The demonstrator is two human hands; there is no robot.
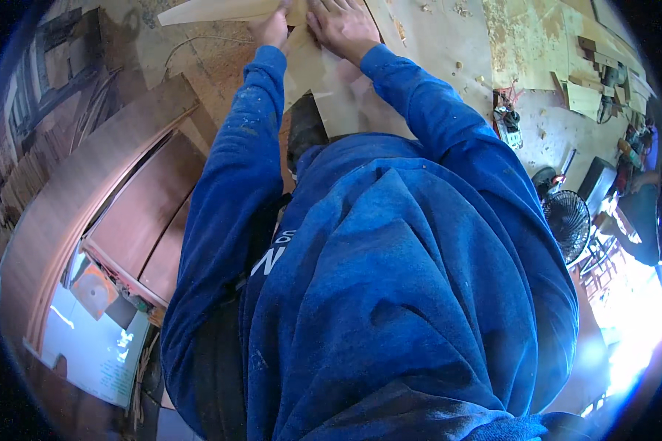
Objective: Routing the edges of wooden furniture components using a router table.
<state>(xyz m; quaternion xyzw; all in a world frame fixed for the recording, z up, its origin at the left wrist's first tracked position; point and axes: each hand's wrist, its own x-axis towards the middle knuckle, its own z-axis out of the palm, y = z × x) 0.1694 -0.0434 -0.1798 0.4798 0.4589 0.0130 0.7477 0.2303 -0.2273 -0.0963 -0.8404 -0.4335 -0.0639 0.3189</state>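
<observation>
At the top of the head view, my left hand (271, 28) has its fingers curled at a thin, pale wooden piece (198, 12) that tapers to the left. My right hand (340, 28) lies with extended fingers on pale sheet material beside it, a little right of my left hand. Below both hands a light, smooth sheet (331, 92) reaches toward my body over a sawdust-covered surface (235, 62). The fingertips of both hands are partly cut off by the upper edge. Blue sleeves cover both forearms, and my blue top fills the lower middle.
At left are stacked wooden strips (22, 169), a long curved-looking board (110, 147) and pinkish panels (147, 198). At right lie wood offcuts (581, 99), a small tool with red wires (507, 117), a black fan (566, 224) and assorted items near a bright opening.
</observation>
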